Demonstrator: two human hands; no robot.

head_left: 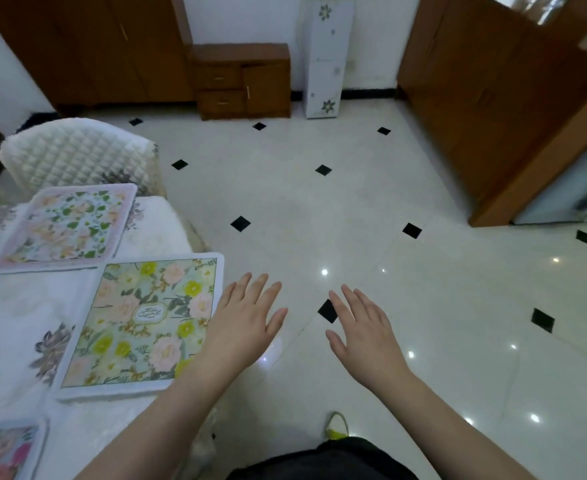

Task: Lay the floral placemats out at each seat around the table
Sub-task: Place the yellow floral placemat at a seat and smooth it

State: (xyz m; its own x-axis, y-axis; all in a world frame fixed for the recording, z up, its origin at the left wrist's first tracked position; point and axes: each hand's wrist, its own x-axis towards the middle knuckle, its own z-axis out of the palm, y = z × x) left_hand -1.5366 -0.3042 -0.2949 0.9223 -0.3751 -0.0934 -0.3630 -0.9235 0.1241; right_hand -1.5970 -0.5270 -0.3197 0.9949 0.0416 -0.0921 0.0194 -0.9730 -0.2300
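Three floral placemats lie flat on the white-clothed table [8,317] at the left. A green one with yellow and pink flowers [143,323] sits at the table's right edge. A pink-bordered one [67,228] lies beyond it, and a blue-and-pink one [4,452] shows partly at the bottom left corner. My left hand [247,323] hovers just right of the green placemat with fingers straight and spread, holding nothing. Over the floor, my right hand [361,334] is also flat and empty.
A chair with a white quilted cover [73,154] stands at the table's far side. The glossy white tiled floor [354,202] stretches to the right. A low wooden cabinet [243,81], a tall white unit [326,57] and an open wooden door [493,109] stand beyond.
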